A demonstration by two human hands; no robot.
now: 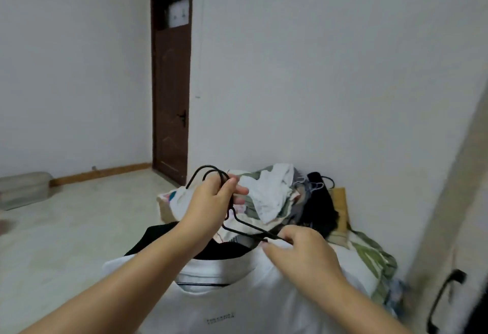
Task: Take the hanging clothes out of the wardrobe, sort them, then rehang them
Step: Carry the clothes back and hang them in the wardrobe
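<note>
Right now the biggest thing in front of the person is the white T-shirt (237,304), spread at six o'clock with its collar toward the bed (369,251), and a black garment (163,236) lies just beyond it at about eleven o'clock from the collar. Past those, at one o'clock, a heap of clothes (274,196) sits on the bed with more hangers poking out of it near the wall.

Above the collar the black wire hangers (245,228) run on a slant, hooks up at eleven o'clock and the long shoulder bar dropping toward four o'clock. The left hand (211,204) has its grip clamped round the necks just under the hooks. The right hand (303,251) pinches at the low end of the bar, where it meets the shirt's shoulder; whether it holds wire, cloth, or both I cannot tell. So the hanger's long axis spans from one hand to the other, and the right hand is the nearer to the shirt. Another dark bar shows inside the collar opening.

Small dark print (220,321) sits on the shirt's chest, too blurred to read.
</note>
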